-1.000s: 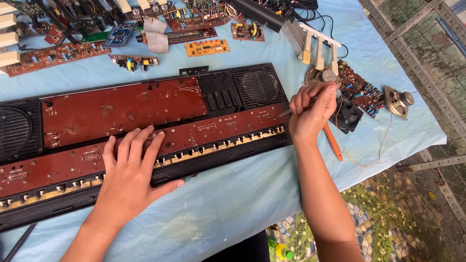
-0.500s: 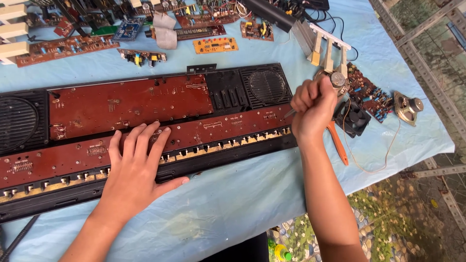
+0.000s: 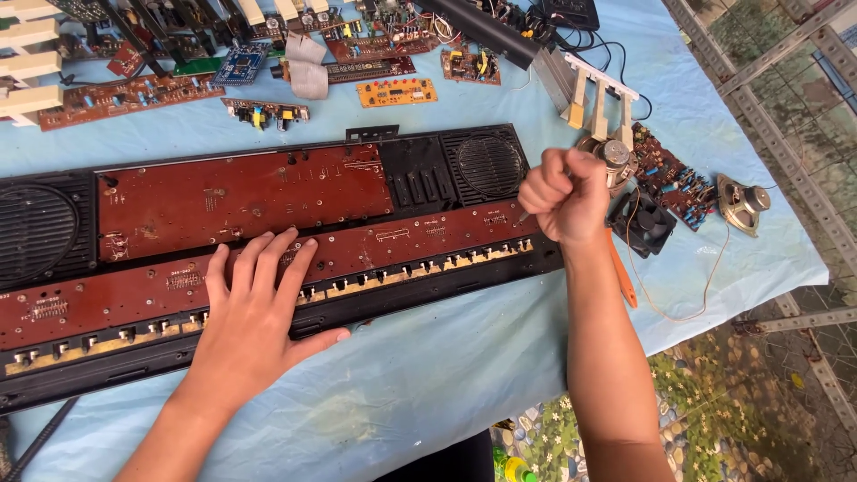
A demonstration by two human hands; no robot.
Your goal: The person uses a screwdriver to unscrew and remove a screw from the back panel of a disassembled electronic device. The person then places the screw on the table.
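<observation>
A long black keyboard shell lies opened on the blue cloth, with brown circuit boards inside and a round speaker grille at each end. My left hand rests flat on the lower brown board, fingers spread, holding nothing. At the shell's right end my right hand is closed in a fist around a thin screwdriver. Its metal tip pokes out toward the lower board; the handle is hidden in the fist.
Several small circuit boards and white keys lie along the table's far side. Right of my fist are an orange-handled tool, a black fan, a loose speaker and wires. The table edge drops to patterned floor.
My right fist has turned and shifted slightly down at the shell's right end. The left hand stays flat on the lower board.
</observation>
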